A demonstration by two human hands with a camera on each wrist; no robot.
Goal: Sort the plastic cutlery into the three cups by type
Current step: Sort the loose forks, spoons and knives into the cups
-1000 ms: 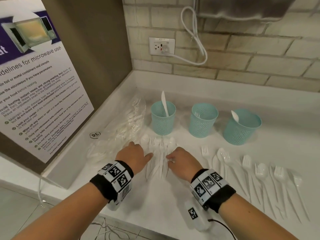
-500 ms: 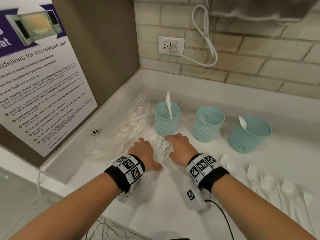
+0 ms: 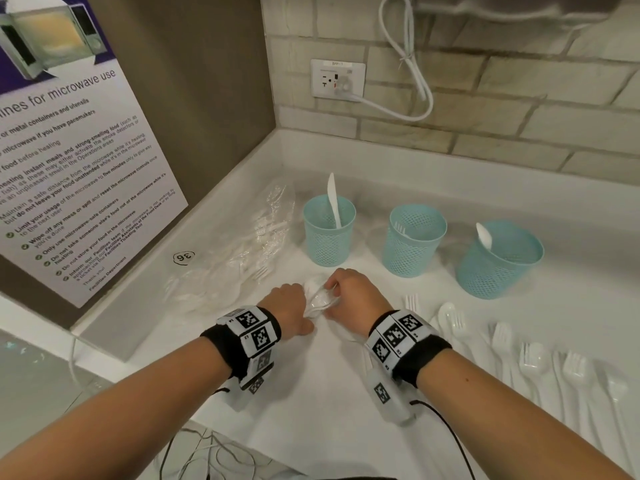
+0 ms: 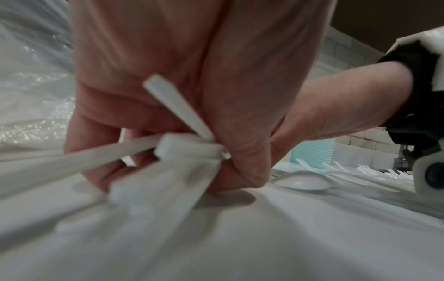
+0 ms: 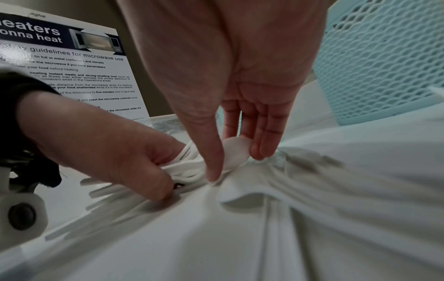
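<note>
Three teal mesh cups stand in a row: the left cup (image 3: pixel 329 237) holds a knife, the middle cup (image 3: pixel 415 244) a fork, the right cup (image 3: pixel 498 265) a spoon. In front of the left cup, a bundle of white plastic cutlery (image 3: pixel 320 299) is gathered between both hands. My left hand (image 3: pixel 304 306) grips the bundle's handles (image 4: pixel 173 150), fingers curled round them (image 4: pixel 168 161). My right hand (image 3: pixel 334 292) pinches a spoon bowl (image 5: pixel 236 150) at the bundle's head end between thumb and fingers (image 5: pixel 233 163).
A clear plastic bag with more cutlery (image 3: pixel 242 251) lies left of the cups by the side wall. Several loose forks and spoons (image 3: pixel 519 358) lie in a row at the right. A microwave poster (image 3: pixel 69 168) leans at the left; the counter's front edge is near my wrists.
One second ago both hands lay over cutlery spread flat on the counter. They have drawn it together into a bundle and shifted toward the left cup.
</note>
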